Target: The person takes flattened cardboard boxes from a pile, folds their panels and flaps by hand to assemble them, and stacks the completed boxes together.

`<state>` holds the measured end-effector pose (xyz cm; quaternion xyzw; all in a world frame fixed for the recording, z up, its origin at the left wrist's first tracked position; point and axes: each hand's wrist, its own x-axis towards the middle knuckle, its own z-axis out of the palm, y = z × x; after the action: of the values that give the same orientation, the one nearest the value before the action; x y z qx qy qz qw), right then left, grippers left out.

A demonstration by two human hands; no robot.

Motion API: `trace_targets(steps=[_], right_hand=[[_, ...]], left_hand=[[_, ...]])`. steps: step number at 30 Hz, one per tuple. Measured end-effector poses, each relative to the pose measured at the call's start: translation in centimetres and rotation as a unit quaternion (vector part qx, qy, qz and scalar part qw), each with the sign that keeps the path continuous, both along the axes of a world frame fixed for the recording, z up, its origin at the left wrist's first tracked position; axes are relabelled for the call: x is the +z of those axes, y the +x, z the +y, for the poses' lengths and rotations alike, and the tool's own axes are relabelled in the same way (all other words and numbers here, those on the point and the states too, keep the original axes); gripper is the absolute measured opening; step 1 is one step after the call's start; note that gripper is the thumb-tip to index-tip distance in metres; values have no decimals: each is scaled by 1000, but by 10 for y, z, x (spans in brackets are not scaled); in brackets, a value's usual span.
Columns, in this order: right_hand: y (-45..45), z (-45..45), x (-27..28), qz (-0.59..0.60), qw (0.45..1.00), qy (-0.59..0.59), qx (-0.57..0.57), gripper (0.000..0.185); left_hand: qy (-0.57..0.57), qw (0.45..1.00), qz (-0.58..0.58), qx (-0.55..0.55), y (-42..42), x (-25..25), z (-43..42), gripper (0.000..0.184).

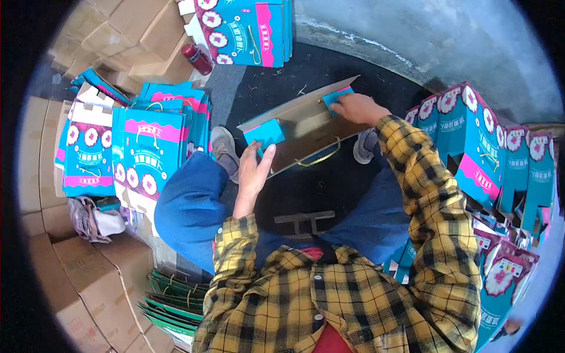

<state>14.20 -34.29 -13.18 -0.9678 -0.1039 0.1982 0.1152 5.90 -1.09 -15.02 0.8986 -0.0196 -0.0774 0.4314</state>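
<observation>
Between my knees is an open-topped gift carton [315, 129], plain grey-brown inside, with small blue end flaps turned inward and a yellow-green cord handle [318, 154] along its near side. My left hand [253, 175] grips the carton's left end, thumb up and fingers by the blue flap [265, 135]. At the other end, my right hand [360, 110] has its fingers closed on the right flap [337, 97]. Parts of the fingers on both hands are hidden by the cardboard.
Flat printed cartons [147, 153] lean in a stack at left, more [244, 32] at the top. Standing cartons [471, 132] line the right side. Brown boxes [97, 282] are piled at left. A red bottle [197, 59] stands near the top, green bags [173, 306] below left.
</observation>
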Motion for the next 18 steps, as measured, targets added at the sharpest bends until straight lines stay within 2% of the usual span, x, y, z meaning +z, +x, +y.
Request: trace_targets(steps=[1,2,3,4,5,9,12,14,16,17,18], right_hand=[[6,-7,-3,15,996,54,-62,69],[11,-13,-6,18,997,53,-56,69],[17,-20,-11,58,968,181,-165,78],[21,-23,-9,96,909,303,-271,90],[25,-29,-5,161,874,333,-315,98],[31,-28,4,161,833,355,-391,94],[29,-31,10,161,831,399,-354,91],[31,-41,13,176,882,341,-273,90],[29,-62,-12,178,887,342,-254,87],[26,-69,-26,110,963,213,-126,89],[23,-73,-34,40,996,74,8,92]], left_hand=[[-10,1000,-2,13,2,-1,0,70],[-12,1000,1,20,5,-2,0,70],[-21,999,21,22,9,-3,1,70],[-29,999,40,23,12,-2,2,69],[-22,998,56,21,13,-1,3,68],[-35,997,66,20,12,0,3,68],[-120,988,55,77,3,0,5,57],[-138,986,46,84,-2,-9,10,54],[-232,962,38,142,-6,-12,13,57],[-241,959,41,142,-7,-12,14,61],[-240,960,45,138,-8,-11,12,61]])
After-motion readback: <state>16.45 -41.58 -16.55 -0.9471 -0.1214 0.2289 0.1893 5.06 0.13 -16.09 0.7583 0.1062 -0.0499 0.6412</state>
